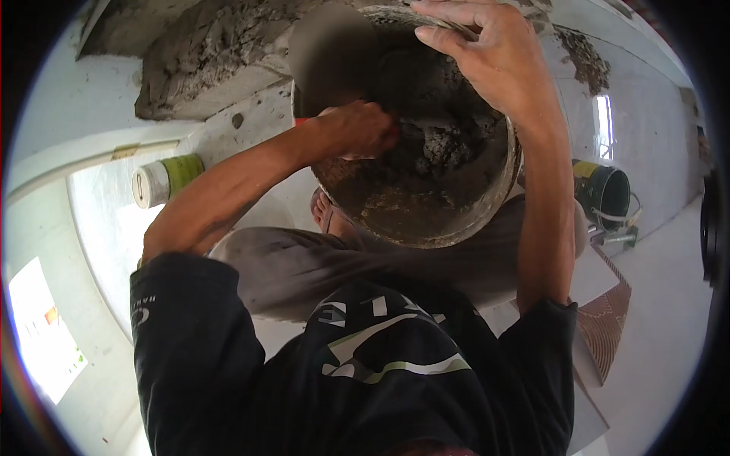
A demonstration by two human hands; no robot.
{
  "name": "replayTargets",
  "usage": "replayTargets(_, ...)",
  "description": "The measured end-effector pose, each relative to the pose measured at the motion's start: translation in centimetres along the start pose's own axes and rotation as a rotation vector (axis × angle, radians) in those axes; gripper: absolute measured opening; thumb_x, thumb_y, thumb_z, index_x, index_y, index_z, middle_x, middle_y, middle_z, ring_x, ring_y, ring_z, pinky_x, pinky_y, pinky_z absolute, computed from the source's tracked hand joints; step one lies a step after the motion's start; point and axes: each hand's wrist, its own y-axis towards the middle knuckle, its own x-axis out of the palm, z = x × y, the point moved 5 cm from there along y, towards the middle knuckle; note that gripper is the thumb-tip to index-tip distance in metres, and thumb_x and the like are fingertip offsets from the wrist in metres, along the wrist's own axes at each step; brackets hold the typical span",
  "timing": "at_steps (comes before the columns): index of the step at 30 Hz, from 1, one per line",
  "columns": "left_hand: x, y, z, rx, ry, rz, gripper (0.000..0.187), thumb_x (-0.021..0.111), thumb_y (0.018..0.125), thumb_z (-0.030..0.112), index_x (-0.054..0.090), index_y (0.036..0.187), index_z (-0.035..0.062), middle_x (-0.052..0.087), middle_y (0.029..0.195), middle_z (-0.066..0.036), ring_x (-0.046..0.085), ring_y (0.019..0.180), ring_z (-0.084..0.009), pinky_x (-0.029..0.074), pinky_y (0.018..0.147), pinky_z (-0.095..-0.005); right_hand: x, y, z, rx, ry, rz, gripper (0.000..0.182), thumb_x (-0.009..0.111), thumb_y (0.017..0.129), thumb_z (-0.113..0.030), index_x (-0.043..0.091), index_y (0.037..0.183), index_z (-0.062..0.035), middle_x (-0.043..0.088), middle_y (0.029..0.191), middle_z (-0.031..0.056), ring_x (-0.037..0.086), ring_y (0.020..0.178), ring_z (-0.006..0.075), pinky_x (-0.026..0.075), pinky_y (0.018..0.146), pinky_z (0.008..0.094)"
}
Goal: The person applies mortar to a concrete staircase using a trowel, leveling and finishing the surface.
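Observation:
A large bucket (pixel 475 222) of wet grey mortar (pixel 445 144) stands tilted between my legs, its mouth towards me. My left hand (pixel 361 129) is a closed fist inside the bucket's mouth, over the mortar. What it grips is hidden; a small red piece (pixel 301 121) shows beside the wrist. My right hand (pixel 487 57) holds the far right rim, fingers on one side and thumb on the other. A blurred round patch covers part of the bucket's upper left, so I cannot make out what lies there.
Heaped mortar (pixel 205 61) lies on the floor at the upper left. A white and green container (pixel 167 179) lies left; a dark green pail (pixel 610 196) lies on its side at right. Near it is a tile with combed adhesive ridges (pixel 606 323). Scattered mortar (pixel 585 61) marks the upper right.

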Motion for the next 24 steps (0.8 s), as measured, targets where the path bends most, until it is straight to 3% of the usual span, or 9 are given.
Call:
replayTargets(1, 0.2, 0.0, 0.3, -0.041, -0.088, -0.073, 0.036, 0.051, 0.093, 0.033, 0.063, 0.099, -0.0002, 0.066, 0.081, -0.025, 0.066, 0.082, -0.042, 0.053, 0.073, -0.0498, 0.4, -0.2, -0.2, 0.001, 0.018, 0.01, 0.029, 0.07, 0.082, -0.007, 0.067, 0.108, 0.0043, 0.062, 0.115, 0.0219, 0.06, 0.106, 0.0318, 0.047, 0.089, 0.0363)
replayTargets(4, 3.4, 0.4, 2.3, -0.038, -0.356, -0.022, 0.036, 0.049, 0.094, 0.031, 0.064, 0.1, -0.0018, 0.066, 0.088, -0.027, 0.064, 0.086, -0.0439, 0.052, 0.077, -0.0493, 0.6, 0.7, -0.7, -0.12, -0.059, 0.093, 0.028, 0.071, 0.082, -0.007, 0.067, 0.106, 0.006, 0.063, 0.113, 0.022, 0.062, 0.105, 0.0306, 0.048, 0.087, 0.0353)
replayTargets(6, 1.4, -1.5, 4.0, -0.072, -0.437, -0.085, 0.037, 0.048, 0.094, 0.03, 0.064, 0.102, -0.0018, 0.065, 0.091, -0.028, 0.064, 0.089, -0.0436, 0.051, 0.079, -0.0488, 0.5, 0.8, -0.2, -0.194, -0.144, 0.156, 0.028, 0.072, 0.081, -0.007, 0.067, 0.104, 0.007, 0.065, 0.11, 0.0217, 0.063, 0.102, 0.03, 0.049, 0.085, 0.0345)
replayTargets(8, 1.1, -3.2, 4.5, -0.134, -0.53, -0.128, 0.037, 0.047, 0.095, 0.03, 0.063, 0.105, -0.0019, 0.065, 0.094, -0.029, 0.063, 0.091, -0.0433, 0.05, 0.081, -0.0483, 0.6, 2.1, 1.8, -0.009, -0.18, 0.094, 0.033, 0.071, 0.083, -0.024, 0.07, 0.111, -0.0087, 0.064, 0.122, 0.0103, 0.059, 0.115, 0.0239, 0.042, 0.099, 0.0325)
replayTargets(14, -1.6, -7.4, 3.3, -0.174, -0.731, -0.113, 0.038, 0.049, 0.094, 0.032, 0.063, 0.108, -0.0011, 0.066, 0.094, -0.025, 0.064, 0.093, -0.0387, 0.049, 0.084, -0.0457, -0.4, 3.8, 2.7, -0.045, -0.328, 0.212, 0.033, 0.071, 0.082, -0.025, 0.071, 0.111, -0.0103, 0.065, 0.121, 0.0092, 0.06, 0.114, 0.0233, 0.042, 0.098, 0.0316)
replayTargets(17, -2.1, -8.5, 2.1, -0.216, -0.752, -0.158, 0.04, 0.051, 0.094, 0.035, 0.063, 0.109, 0.0005, 0.067, 0.083, -0.017, 0.066, 0.078, -0.0296, 0.052, 0.073, -0.0397, -0.5, 3.5, 3.1, -0.069, -0.338, 0.256, 0.029, 0.068, 0.084, -0.022, 0.07, 0.109, -0.0067, 0.067, 0.115, 0.0135, 0.06, 0.112, 0.0277, 0.044, 0.098, 0.0349)
replayTargets(19, -3.3, -10.3, 1.7, -0.224, -0.927, -0.289, 0.04, 0.052, 0.094, 0.039, 0.063, 0.103, 0.002, 0.062, 0.072, -0.008, 0.061, 0.062, -0.0182, 0.05, 0.058, -0.032, -0.8, 3.7, 3.5, -0.114, -0.33, 0.218, 0.03, 0.068, 0.085, -0.019, 0.069, 0.11, -0.0038, 0.066, 0.116, 0.0154, 0.059, 0.114, 0.0278, 0.043, 0.099, 0.0346)
replayTargets(21, -1.9, -11.2, 0.5, -0.247, -1.192, -0.26, 0.039, 0.053, 0.093, 0.043, 0.062, 0.096, 0.0046, 0.056, 0.067, -0.002, 0.052, 0.053, -0.0102, 0.045, 0.049, -0.026, -1.0, 4.0, 3.2, -0.075, -0.318, 0.186, 0.032, 0.067, 0.086, -0.017, 0.067, 0.113, -0.0004, 0.063, 0.12, 0.0178, 0.058, 0.115, 0.028, 0.042, 0.1, 0.0343)
replayTargets(24, -1.5, -13.9, -1.3, -0.187, -1.229, -0.166, 0.036, 0.052, 0.095, 0.04, 0.061, 0.093, 0.0052, 0.055, 0.067, -0.003, 0.051, 0.053, -0.0109, 0.045, 0.05, -0.0267, -2.2, 2.8, 2.6, 0.102, -0.309, 0.131, 0.037, 0.064, 0.088, -0.018, 0.063, 0.119, 0.0027, 0.059, 0.127, 0.0192, 0.055, 0.12, 0.0275, 0.041, 0.101, 0.0341)
